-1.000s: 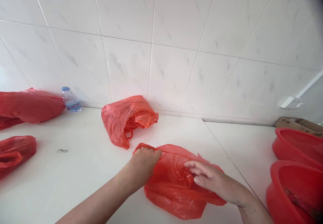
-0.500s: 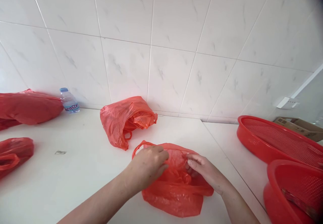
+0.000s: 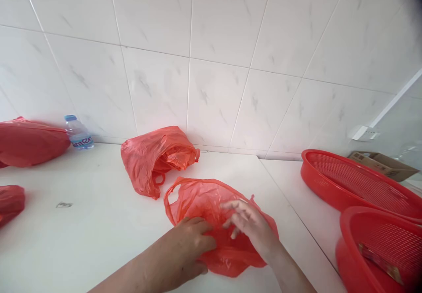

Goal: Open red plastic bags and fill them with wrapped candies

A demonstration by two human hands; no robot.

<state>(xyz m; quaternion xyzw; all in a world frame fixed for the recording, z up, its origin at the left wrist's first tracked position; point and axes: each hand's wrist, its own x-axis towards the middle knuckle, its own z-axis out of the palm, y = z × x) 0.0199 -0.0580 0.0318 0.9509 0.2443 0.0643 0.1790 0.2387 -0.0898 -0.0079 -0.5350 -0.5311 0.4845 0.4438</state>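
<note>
A thin red plastic bag [image 3: 227, 262] lies on the white table, its mouth spread wide and one handle loop sticking out at the left. My left hand [image 3: 187, 251] is over the bag's near left side, fingers apart and curved down at the opening. Across from it, my right hand [image 3: 249, 227] reaches over the bag's right part with its fingers spread. Neither hand visibly grips anything. Just behind stands a second crumpled red plastic bag [image 3: 141, 161], its opening turned toward the right.
A water bottle [image 3: 79, 134] stands by the tiled wall beside a full-looking red bag [image 3: 33, 145]. Another red bag [image 3: 11, 200] sits at the left edge. To the right are two red mesh baskets [image 3: 313, 178], the nearer holding a wrapped item [image 3: 379, 262], and a cardboard box [image 3: 384, 165].
The bag's mouth has opened wider and its far rim shows more. My left hand has moved down toward the near side; my right hand's fingers have spread. The view has shifted slightly right.
</note>
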